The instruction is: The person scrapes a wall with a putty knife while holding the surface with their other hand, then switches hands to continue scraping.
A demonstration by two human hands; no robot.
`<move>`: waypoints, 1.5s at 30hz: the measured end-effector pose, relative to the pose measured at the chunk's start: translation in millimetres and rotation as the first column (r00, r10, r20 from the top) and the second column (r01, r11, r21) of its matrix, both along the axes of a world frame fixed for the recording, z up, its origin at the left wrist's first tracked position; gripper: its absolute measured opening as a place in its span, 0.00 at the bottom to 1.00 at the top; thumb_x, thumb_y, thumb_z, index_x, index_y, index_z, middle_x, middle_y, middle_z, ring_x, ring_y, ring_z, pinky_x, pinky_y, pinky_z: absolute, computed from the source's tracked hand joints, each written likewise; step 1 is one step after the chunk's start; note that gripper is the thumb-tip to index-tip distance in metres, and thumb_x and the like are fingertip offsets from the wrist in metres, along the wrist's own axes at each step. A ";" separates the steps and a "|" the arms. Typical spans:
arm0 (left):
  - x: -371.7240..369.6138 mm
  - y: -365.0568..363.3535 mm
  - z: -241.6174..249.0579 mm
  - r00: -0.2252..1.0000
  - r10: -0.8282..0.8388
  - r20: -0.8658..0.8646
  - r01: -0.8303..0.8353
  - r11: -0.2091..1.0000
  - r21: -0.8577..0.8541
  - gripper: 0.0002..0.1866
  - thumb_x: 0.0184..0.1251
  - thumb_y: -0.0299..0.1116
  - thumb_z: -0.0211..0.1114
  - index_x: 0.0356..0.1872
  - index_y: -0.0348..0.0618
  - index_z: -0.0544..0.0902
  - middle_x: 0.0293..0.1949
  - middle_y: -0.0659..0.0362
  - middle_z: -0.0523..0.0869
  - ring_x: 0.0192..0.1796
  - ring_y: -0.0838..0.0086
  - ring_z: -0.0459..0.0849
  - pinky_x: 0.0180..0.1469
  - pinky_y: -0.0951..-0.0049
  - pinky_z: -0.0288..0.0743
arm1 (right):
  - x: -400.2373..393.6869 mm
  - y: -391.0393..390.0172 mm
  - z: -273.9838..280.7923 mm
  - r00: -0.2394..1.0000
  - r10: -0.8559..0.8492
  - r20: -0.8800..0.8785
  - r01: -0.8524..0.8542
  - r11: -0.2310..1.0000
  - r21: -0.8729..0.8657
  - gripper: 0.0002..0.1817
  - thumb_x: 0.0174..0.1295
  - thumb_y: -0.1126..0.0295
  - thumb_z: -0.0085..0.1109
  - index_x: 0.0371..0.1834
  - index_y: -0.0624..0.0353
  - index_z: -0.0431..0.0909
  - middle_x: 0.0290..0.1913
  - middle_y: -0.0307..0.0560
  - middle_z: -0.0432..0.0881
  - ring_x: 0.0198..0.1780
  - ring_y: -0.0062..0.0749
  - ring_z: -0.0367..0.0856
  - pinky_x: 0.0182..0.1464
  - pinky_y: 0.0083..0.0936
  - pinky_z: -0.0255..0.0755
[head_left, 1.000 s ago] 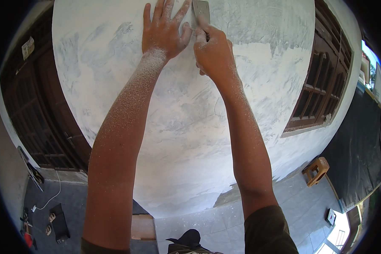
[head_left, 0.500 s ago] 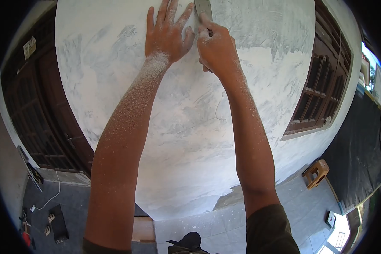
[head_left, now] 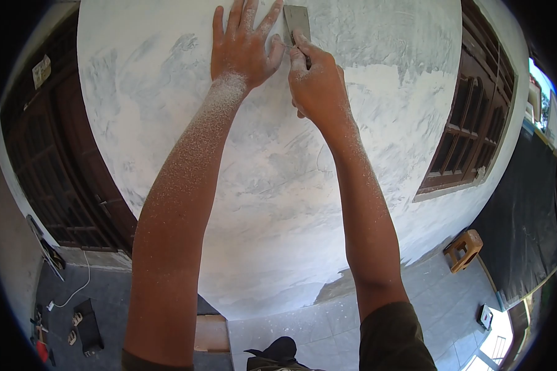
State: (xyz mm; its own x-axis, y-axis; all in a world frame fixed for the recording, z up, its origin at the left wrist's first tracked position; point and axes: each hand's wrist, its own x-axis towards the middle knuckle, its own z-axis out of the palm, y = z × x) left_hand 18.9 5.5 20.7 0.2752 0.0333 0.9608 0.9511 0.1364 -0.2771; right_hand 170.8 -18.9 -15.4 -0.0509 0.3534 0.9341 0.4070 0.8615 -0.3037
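Note:
My right hand (head_left: 319,77) is closed round the handle of a scraper (head_left: 297,20), its flat grey blade pointing up against the wall (head_left: 272,185). The index finger lies along the base of the blade. Just left of it, my left hand (head_left: 244,46) rests on the wall with fingers spread, its thumb near the scraper. White dust coats both hands and the left forearm. Patchy white and grey coating covers the wall, with rough grey areas beside the scraper. The tops of the left fingers reach the frame's upper edge.
A brown door (head_left: 90,148) is at the left and a wooden-framed window (head_left: 467,127) at the right. On the tiled floor (head_left: 315,337) are a small stool (head_left: 463,250), a white cable (head_left: 80,285) and sandals (head_left: 74,328). A black sheet (head_left: 513,204) hangs at the right.
The scraper and my right hand have moved slightly down the wall, so more of the blade shows. My left hand stays spread in nearly the same place.

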 end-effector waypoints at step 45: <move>-10.8 8.8 37.5 0.985 -0.114 -0.132 0.114 0.993 -0.008 0.34 0.74 0.43 0.53 0.79 0.40 0.65 0.80 0.42 0.61 0.82 0.48 0.55 0.84 0.42 0.41 | -6.0 -13.9 18.5 0.992 0.088 -0.095 -0.096 0.991 -0.088 0.22 0.76 0.70 0.48 0.69 0.65 0.77 0.49 0.73 0.86 0.51 0.64 0.88 0.59 0.47 0.80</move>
